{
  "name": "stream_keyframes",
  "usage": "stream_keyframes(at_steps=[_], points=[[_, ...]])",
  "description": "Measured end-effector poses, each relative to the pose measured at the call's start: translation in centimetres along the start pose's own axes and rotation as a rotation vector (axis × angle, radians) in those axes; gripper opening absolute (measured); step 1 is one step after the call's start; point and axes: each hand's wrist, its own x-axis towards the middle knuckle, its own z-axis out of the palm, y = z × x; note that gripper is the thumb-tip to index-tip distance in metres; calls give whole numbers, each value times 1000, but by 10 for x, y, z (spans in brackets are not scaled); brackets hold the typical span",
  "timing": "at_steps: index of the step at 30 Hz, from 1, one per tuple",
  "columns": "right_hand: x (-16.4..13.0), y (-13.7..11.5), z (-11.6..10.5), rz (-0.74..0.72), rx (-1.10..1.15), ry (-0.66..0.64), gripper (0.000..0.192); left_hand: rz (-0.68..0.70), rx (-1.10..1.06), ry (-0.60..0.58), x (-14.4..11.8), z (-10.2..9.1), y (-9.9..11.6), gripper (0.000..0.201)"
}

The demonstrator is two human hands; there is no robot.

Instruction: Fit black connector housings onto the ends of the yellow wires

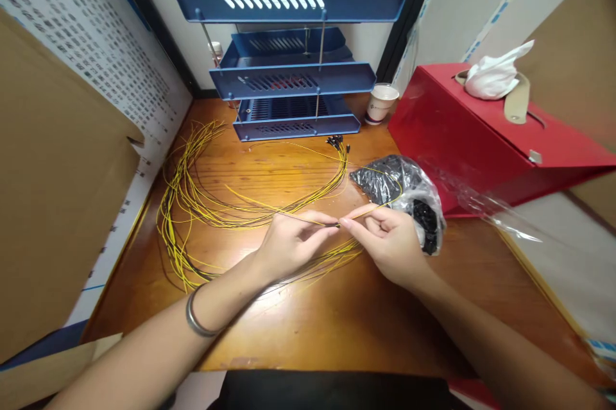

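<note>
My left hand (291, 243) pinches a small black connector (332, 225) between thumb and forefinger. A yellow wire (250, 197) runs over that hand toward the connector, its other end sticking up to the left. Fingertip to fingertip with it, my right hand (389, 240) is closed on a thin yellow wire (401, 187), which loops up and back to the left across the table. Whether this wire sits inside the connector is hidden by my fingers. Behind and below both hands lies a big coil of yellow and black wires (168, 217), with black connectors (337, 142) bunched at one end.
A clear plastic bag of small black parts (385, 172) lies right of my hands. Behind stand a blue tiered tray (293, 79) and a paper cup (382, 102). A red box (462, 147) with tissue on top is at right, cardboard (58, 172) at left, on the wooden table (337, 333).
</note>
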Motion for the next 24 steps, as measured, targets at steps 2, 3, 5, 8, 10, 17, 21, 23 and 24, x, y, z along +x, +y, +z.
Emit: stream_keyframes(at_steps=[2,3,5,8,10,17,21,23,24], points=[[0,0,1,11,-4,-5,20,-7,-11,1,-1,0,0,20],[-1,0,2,18,-6,-5,20,-10,-15,2,-1,0,0,20],[-1,1,2,31,-9,-6,21,-15,-15,1,-1,0,0,20],[-1,2,3,34,-12,-11,22,-3,-5,-1,-1,0,1,21],[-2,2,3,34,-7,-17,23,11,2,-3,-1,0,1,20],[-2,1,2,40,13,-25,21,29,11,-3,-2,0,0,19],[0,-1,3,32,3,-27,23,18,-3,1,-2,1,0,19],[0,-2,4,41,8,-30,24,16,-3,6,-2,2,1,18],[0,-2,4,48,12,-31,23,14,-3,8,-2,2,1,18]])
